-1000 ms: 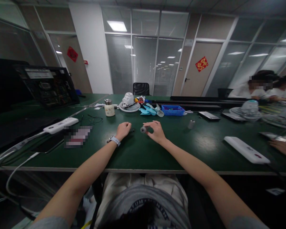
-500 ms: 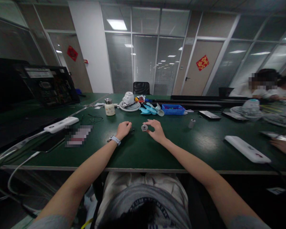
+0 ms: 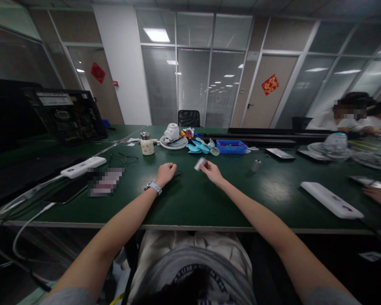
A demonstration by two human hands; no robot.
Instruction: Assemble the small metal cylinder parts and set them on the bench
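My right hand pinches a small silver metal cylinder between thumb and fingers. The cylinder is tilted, its side turned toward me, above the green table. To its left, my left hand is closed, with a watch on the wrist. A small dark piece shows just beside its fingertips; whether the fingers grip it is hidden. Off to the right on the table stands a second silver cylinder of similar look.
Ahead lie a white fan body with grille, blue fan blades, a blue basket and a cream jar. White power strips and a phone flank the green table. Co-workers sit at far right.
My right hand has turned the cylinder from end-on to side-on and shifted slightly right, its fingers closing more around it. My left hand has stayed nearly in place.
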